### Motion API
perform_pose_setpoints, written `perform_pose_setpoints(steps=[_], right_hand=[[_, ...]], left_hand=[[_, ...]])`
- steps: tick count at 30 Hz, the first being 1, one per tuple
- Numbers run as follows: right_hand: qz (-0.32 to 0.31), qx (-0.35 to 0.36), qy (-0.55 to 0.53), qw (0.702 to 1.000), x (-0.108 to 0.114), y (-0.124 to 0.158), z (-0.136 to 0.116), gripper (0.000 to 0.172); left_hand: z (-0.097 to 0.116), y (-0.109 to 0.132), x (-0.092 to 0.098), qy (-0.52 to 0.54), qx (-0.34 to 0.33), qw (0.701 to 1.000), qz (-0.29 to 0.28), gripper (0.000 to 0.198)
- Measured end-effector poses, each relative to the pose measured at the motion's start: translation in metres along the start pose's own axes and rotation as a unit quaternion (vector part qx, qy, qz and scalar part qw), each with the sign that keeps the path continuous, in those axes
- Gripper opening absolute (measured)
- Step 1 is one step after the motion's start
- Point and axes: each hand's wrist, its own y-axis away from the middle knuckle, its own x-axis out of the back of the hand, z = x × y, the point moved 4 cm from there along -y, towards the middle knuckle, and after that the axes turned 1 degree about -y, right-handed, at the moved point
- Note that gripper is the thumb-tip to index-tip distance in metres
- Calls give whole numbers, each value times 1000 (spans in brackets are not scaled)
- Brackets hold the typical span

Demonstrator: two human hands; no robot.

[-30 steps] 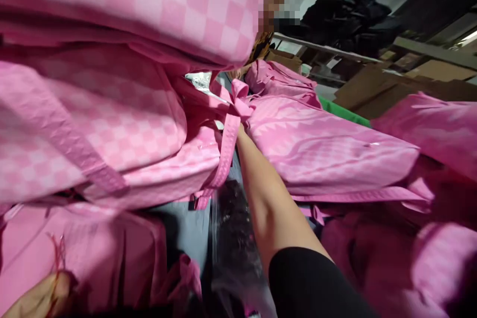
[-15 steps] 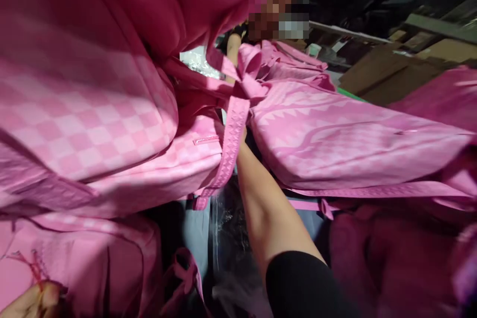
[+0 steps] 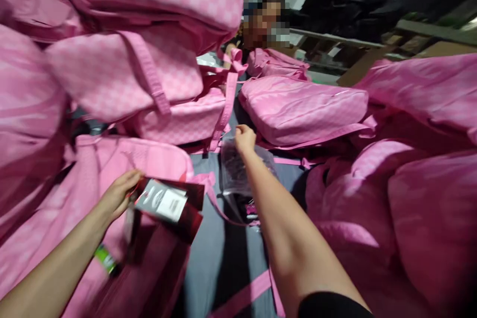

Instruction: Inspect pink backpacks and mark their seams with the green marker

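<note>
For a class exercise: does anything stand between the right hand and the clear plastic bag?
Nothing visible does: the right hand overlaps the clear plastic bag in view; contact is unclear. The left hand holds tags to the side.

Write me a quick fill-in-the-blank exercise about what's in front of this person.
1. The bags nearest the hands are ____ in colour.
2. The tags are held in the person's ____ hand.
3. The see-through packet lies closer to the ____ hand.
4. The sleeve on the right arm is ____.

Missing words: pink; left; right; black.
</note>
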Motion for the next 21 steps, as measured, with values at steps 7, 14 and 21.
perform_pose_setpoints(steps=[7, 14, 21], right_hand=[[-43, 67, -156, 985, 75, 214, -20, 31], [-104, 147, -187, 966, 214, 394, -96, 39], [-146, 151, -170, 963, 264, 502, -82, 25]], left_hand=[[28, 59, -18, -37, -120, 986, -106, 47], [47, 232, -104, -135, -210, 897, -364, 30], [-34, 357, -145, -252, -223, 794, -506, 18]])
